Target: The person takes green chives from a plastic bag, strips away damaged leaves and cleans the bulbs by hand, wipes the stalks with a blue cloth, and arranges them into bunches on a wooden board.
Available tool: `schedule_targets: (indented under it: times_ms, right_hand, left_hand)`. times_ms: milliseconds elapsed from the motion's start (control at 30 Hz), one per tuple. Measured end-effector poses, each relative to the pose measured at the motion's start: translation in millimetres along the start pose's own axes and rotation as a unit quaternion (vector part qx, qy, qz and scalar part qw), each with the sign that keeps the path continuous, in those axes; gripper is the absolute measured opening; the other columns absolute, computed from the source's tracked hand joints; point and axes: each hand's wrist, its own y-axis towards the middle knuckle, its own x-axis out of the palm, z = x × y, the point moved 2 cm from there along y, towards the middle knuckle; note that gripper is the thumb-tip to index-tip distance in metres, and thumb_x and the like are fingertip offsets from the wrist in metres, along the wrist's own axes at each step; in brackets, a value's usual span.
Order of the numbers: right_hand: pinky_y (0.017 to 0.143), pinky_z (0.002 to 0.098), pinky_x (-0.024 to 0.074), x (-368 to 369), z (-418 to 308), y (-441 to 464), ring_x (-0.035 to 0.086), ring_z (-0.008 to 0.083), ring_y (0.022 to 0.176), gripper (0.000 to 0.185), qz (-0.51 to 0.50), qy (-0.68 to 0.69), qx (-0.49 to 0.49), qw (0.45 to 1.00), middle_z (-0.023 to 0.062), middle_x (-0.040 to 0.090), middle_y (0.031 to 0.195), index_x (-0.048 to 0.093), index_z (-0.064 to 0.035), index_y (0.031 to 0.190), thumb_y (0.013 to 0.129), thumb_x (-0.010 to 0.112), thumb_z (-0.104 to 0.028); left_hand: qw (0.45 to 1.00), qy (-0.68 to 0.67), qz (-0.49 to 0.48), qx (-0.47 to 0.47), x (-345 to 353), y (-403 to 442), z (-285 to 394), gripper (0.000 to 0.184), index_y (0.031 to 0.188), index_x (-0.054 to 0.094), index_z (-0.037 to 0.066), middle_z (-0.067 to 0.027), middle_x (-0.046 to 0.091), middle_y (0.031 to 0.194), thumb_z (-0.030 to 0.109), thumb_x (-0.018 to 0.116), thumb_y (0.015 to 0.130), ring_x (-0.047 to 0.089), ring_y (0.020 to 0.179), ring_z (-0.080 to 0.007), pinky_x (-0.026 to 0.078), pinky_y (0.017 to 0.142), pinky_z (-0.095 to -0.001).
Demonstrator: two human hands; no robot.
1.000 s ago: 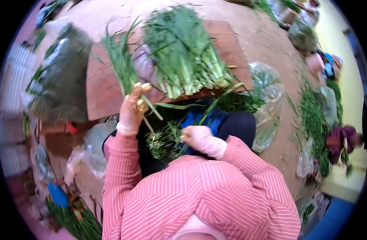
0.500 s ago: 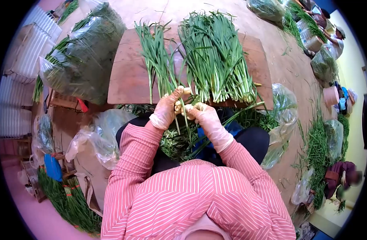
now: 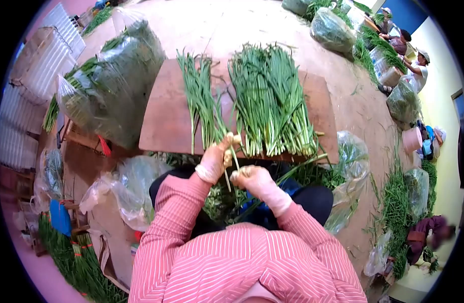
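My left hand (image 3: 215,157), in a thin pale glove, is closed around a few garlic chives near the board's front edge, their stems hanging below the fingers. Just below and to its right, my gloved right hand (image 3: 255,180) pinches the lower end of one stem. On the brown board (image 3: 158,121) lie a smaller bunch of garlic chives (image 3: 201,108) at left and a wide pile of garlic chives (image 3: 270,101) at right, white ends toward me. Loose leaves and trimmings (image 3: 219,202) lie below my hands, partly hidden by my arms.
A large plastic bag of greens (image 3: 113,86) stands at left, with banded bundles (image 3: 80,252) nearer me. Clear plastic (image 3: 133,187) lies beside my leg. Greens (image 3: 393,212) are heaped along the right side. Other people (image 3: 418,70) work at the upper right.
My right hand has moved down from beside my left hand, now pinching lower on the stem. The view has tilted, so the board sits lower in the frame.
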Motion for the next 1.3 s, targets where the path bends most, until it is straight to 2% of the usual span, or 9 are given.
schedule_targets:
  times_ms: [33,200,400,533,633,767,833,967,1300]
  right_hand:
    - [0.066,0.0275,0.0496,6,4,3,0.063,0.0137,0.070,0.038,0.021,-0.011,-0.055,0.998,0.0080,0.067,0.075,0.067,-0.0025,0.090,0.088,0.056,-0.039]
    - [0.067,0.0250,0.0505,-1,-21,-15,0.063,0.0128,0.071,0.031,-0.006,0.146,0.084,0.986,0.0043,0.068,0.087,0.065,-0.0019,0.099,0.096,0.049,-0.028]
    - [0.070,0.0232,0.0487,8,-22,-19,0.064,0.0114,0.079,0.047,-0.120,0.305,0.116,0.938,0.0074,0.068,0.098,0.062,-0.0024,0.111,0.093,0.048,-0.043]
    - [0.063,0.0218,0.0480,24,-24,-18,0.063,0.0123,0.072,0.057,-0.149,0.371,0.146,0.905,0.0098,0.068,0.094,0.057,-0.0001,0.116,0.093,0.044,-0.051]
    - [0.053,0.0176,0.0429,29,-31,-20,0.055,0.0060,0.058,0.042,-0.129,0.288,0.110,0.942,0.0034,0.067,0.078,0.063,-0.0031,0.100,0.096,0.044,-0.040]
    - [0.046,0.0201,0.0409,41,-17,-21,0.051,0.0062,0.046,0.036,-0.048,0.145,0.144,0.978,0.0012,0.063,0.061,0.062,-0.0055,0.085,0.096,0.047,-0.035]
    - [0.047,0.0306,0.0447,39,-21,-24,0.057,0.0155,0.046,0.032,0.024,-0.111,0.091,0.989,0.0035,0.061,0.055,0.062,-0.0097,0.078,0.093,0.050,-0.036]
    - [0.050,0.0412,0.0465,56,-23,-31,0.059,0.0308,0.053,0.033,0.116,-0.307,-0.085,0.941,0.0116,0.060,0.059,0.058,-0.0114,0.070,0.089,0.052,-0.037]
    - [0.057,0.0422,0.0478,47,-66,-22,0.061,0.0311,0.063,0.037,-0.028,-0.204,-0.193,0.959,0.0112,0.061,0.068,0.058,-0.0106,0.070,0.090,0.050,-0.041]
  left_hand:
    - [0.999,-0.050,-0.010,-0.018,-4,4,-2,0.041,0.109,0.060,0.003,0.0093,0.047,0.060,0.040,0.053,0.093,0.038,0.044,-0.0015,0.033,0.041,-0.0145]
    - [0.998,-0.058,-0.027,-0.022,-30,10,-3,0.049,0.118,0.056,0.004,0.0007,0.060,0.083,0.045,0.042,0.096,0.053,0.065,-0.0074,0.047,0.056,-0.0208]
    - [0.995,-0.084,-0.040,-0.022,-24,17,-12,0.051,0.127,0.048,0.003,-0.0110,0.059,0.115,0.043,0.040,0.097,0.059,0.102,-0.0221,0.050,0.085,-0.0321]
    - [0.996,-0.071,-0.062,0.005,-24,20,-17,0.052,0.128,0.047,0.002,-0.0092,0.061,0.109,0.042,0.038,0.097,0.061,0.093,-0.0185,0.052,0.080,-0.0309]
    - [0.996,-0.080,-0.041,0.005,-20,15,-17,0.053,0.128,0.047,0.003,-0.0085,0.063,0.102,0.045,0.039,0.096,0.063,0.087,-0.0183,0.053,0.075,-0.0307]
    - [0.988,0.055,0.129,0.062,-16,-6,-16,0.074,0.119,0.045,0.002,-0.0077,0.059,0.098,0.061,0.062,0.077,0.060,0.084,-0.0172,0.052,0.073,-0.0313]
    - [0.987,0.045,0.136,0.080,-9,-18,-13,0.058,0.112,0.048,0.005,-0.0055,0.058,0.092,0.051,0.064,0.082,0.058,0.076,-0.0146,0.050,0.068,-0.0284]
    - [0.980,0.014,0.166,0.109,-12,-26,-16,0.027,0.111,0.053,0.009,-0.0010,0.056,0.079,0.026,0.059,0.091,0.048,0.056,-0.0064,0.039,0.048,-0.0196]
    - [0.964,0.042,0.171,0.200,-20,-76,60,0.031,0.113,0.056,0.007,0.0067,0.047,0.073,0.029,0.057,0.093,0.036,0.051,-0.0007,0.027,0.042,-0.0136]
